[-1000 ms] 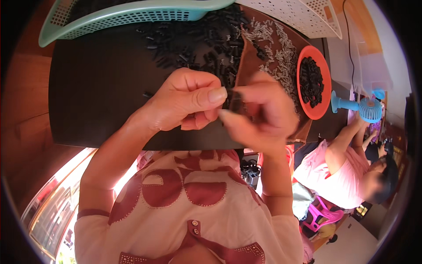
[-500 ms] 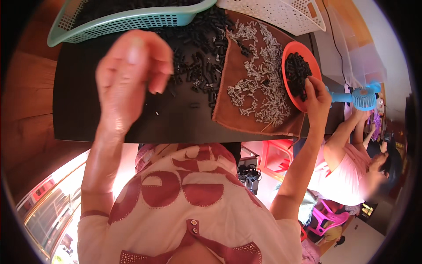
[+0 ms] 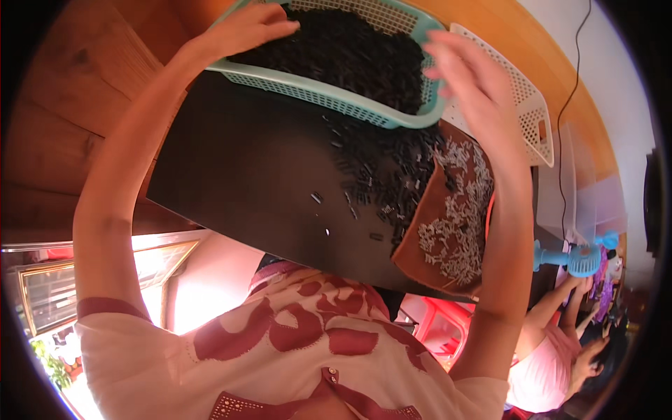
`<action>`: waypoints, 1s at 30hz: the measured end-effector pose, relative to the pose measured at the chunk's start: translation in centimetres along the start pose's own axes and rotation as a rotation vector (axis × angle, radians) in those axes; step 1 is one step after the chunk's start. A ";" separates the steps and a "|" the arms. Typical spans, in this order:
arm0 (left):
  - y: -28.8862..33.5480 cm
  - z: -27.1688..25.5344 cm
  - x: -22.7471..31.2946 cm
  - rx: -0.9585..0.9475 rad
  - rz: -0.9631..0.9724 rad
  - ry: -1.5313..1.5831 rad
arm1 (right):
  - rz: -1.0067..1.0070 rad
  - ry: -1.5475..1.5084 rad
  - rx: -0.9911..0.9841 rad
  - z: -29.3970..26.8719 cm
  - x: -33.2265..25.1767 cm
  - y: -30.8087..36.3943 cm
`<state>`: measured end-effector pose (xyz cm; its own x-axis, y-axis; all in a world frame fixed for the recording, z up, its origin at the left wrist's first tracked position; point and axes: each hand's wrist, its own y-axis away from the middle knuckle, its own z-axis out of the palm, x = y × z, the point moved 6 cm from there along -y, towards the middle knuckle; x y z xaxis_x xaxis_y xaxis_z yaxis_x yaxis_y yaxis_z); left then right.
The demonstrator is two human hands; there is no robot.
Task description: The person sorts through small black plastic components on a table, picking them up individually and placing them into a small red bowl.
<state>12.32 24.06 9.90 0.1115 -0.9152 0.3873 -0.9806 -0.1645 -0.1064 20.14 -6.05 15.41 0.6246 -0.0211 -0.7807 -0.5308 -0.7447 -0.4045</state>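
Note:
A teal plastic basket (image 3: pixel 308 85), heaped with small black parts (image 3: pixel 343 56), stands at the far side of the table. Over its left end is my left hand (image 3: pixel 259 28), thumb and fingers apart, with nothing visible in it. My right hand (image 3: pixel 476 77), smeared by motion, is at the basket's right end with fingers stretched out; I cannot tell whether they touch the rim. Loose black parts (image 3: pixel 371 157) are scattered in front of the basket. Small metal springs (image 3: pixel 455 241) lie spread on a brown cloth (image 3: pixel 420 259). My right forearm hides most of an orange-red bowl (image 3: pixel 489 210).
A white perforated basket (image 3: pixel 528 105) stands behind my right hand. At the right are a small blue fan (image 3: pixel 583 261) and a dark cable (image 3: pixel 562 154). Another person in pink (image 3: pixel 542 371) sits farther right, beside a red stool (image 3: pixel 444 325).
My right hand has left the bowl and moved up to the teal basket's right end. My left hand has risen from above the table to its left end. The view has shifted and tilted.

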 end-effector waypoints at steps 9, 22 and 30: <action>-9.2 4.7 -4.3 -0.041 -0.015 -0.155 | 0.046 0.659 -0.153 7.0 15.0 -14.8; -12.1 8.0 -5.5 0.005 -0.261 0.043 | 0.303 0.709 -0.242 12.5 16.5 -16.1; -11.4 9.7 -5.0 0.138 -0.268 0.578 | 0.296 0.311 -0.124 13.3 15.8 -16.2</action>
<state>24.46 26.94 0.29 0.2073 -0.4966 0.8429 -0.8968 -0.4406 -0.0390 31.00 14.58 3.35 0.6088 -0.4308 -0.6662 -0.6519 -0.7502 -0.1106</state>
